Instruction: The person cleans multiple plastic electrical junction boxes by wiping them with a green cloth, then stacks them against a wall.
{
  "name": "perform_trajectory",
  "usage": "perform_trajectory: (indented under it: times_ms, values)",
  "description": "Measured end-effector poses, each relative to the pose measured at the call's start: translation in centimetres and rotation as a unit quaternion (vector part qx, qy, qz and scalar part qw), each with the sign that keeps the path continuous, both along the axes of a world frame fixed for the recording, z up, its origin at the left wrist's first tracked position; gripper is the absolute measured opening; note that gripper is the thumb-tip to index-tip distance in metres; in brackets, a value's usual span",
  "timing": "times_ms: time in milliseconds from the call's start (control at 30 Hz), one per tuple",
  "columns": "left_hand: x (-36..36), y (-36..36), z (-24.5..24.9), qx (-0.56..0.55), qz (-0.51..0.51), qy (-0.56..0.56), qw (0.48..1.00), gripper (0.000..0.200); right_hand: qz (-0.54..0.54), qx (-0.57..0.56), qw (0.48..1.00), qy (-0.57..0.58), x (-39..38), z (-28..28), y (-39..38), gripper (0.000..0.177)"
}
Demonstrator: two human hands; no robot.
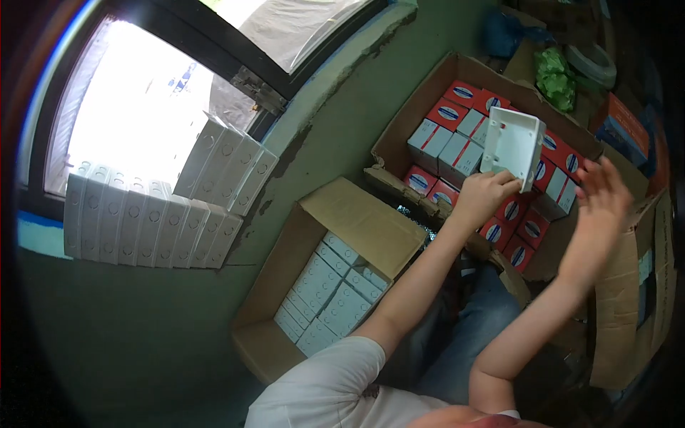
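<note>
The left hand pinches a white square plastic mounting box by its lower edge, above the open brown cardboard carton of small red-and-white packets, while the right hand hovers just beside it, spread open and empty. This looks like taking the box into both hands, which calls for the right hand to close squarely on its free edge. The packets carry a blue oval logo, too small to read
</note>
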State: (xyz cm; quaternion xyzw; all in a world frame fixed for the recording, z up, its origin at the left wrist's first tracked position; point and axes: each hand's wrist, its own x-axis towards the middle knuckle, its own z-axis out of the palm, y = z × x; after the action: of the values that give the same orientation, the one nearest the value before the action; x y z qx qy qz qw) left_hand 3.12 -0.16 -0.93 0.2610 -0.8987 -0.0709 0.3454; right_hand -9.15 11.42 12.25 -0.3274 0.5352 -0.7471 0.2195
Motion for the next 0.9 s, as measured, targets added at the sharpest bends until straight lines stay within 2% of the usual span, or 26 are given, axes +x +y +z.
perform_trajectory:
  times_ms: [33, 67, 100, 167, 200, 233, 300, 367, 400, 467, 533, 567, 700, 800, 833, 900]
  values:
    - [0.1, 0.0, 0.3, -0.006, -0.023, -0.007, 1.000, 0.022, -0.056, 0.098, 0.993, -0.035, -0.7, -2.3, -2.2, 0.070]
    - [0.1, 0.1, 0.5, -0.013, -0.047, -0.015, 0.999, 0.021, -0.136, 0.227, 0.964, 0.031, -2.1, -6.5, -3.8, 0.089]
    - [0.1, 0.5, 0.9, -0.032, -0.055, -0.020, 0.998, 0.020, -0.136, 0.263, 0.955, 0.007, -2.2, -9.0, -4.5, 0.102]
    - [-0.4, 1.3, 1.0, -0.026, -0.087, -0.060, 0.994, 0.020, -0.073, 0.278, 0.958, -0.027, -3.8, -13.0, -4.8, 0.099]
    - [-0.7, 1.8, 1.1, -0.014, -0.105, -0.064, 0.992, 0.021, -0.038, 0.277, 0.958, -0.070, -3.8, -12.7, -5.0, 0.097]
    - [-0.9, 2.2, 1.1, 0.002, -0.128, -0.070, 0.989, 0.024, -0.073, 0.292, 0.954, -0.013, -3.6, -12.4, -5.2, 0.095]
    - [-1.3, 2.8, 1.1, 0.000, -0.126, -0.076, 0.989, 0.018, -0.143, 0.316, 0.932, 0.100, -3.2, -12.2, -5.8, 0.091]
    - [-1.3, 2.8, 1.3, 0.026, -0.131, -0.103, 0.986, 0.015, -0.115, 0.317, 0.941, 0.008, -3.7, -13.0, -6.3, 0.088]
    - [-1.2, 2.8, 1.0, 0.060, -0.136, -0.078, 0.986, 0.016, -0.101, 0.317, 0.942, -0.039, -4.0, -13.8, -6.6, 0.086]
    - [-1.3, 2.5, 0.2, 0.127, -0.143, -0.022, 0.981, 0.021, -0.077, 0.271, 0.959, -0.035, -4.8, -16.4, -7.5, 0.081]
    - [-1.2, 2.8, -0.3, 0.187, -0.093, -0.044, 0.977, 0.030, -0.059, 0.220, 0.973, -0.030, -4.9, -17.1, -8.3, 0.079]
    - [-1.1, 2.8, -0.4, 0.217, -0.069, -0.056, 0.972, 0.035, -0.074, 0.222, 0.968, -0.096, -4.5, -17.7, -8.5, 0.076]
    - [-1.5, 2.0, -1.4, 0.290, -0.068, -0.074, 0.952, 0.041, -0.071, 0.211, 0.975, 0.003, -3.8, -17.6, -8.9, 0.073]
    - [-1.7, 2.3, -2.1, 0.310, -0.103, -0.069, 0.943, 0.042, -0.076, 0.207, 0.974, -0.054, -4.3, -20.7, -9.8, 0.076]
    - [-1.8, 2.4, -2.6, 0.313, -0.116, -0.074, 0.940, 0.041, -0.078, 0.262, 0.959, -0.075, -4.4, -21.6, -9.6, 0.080]
    - [-1.9, 2.1, -3.2, 0.326, -0.136, -0.079, 0.932, 0.037, -0.069, 0.233, 0.958, -0.149, -4.3, -23.1, -9.7, 0.083]
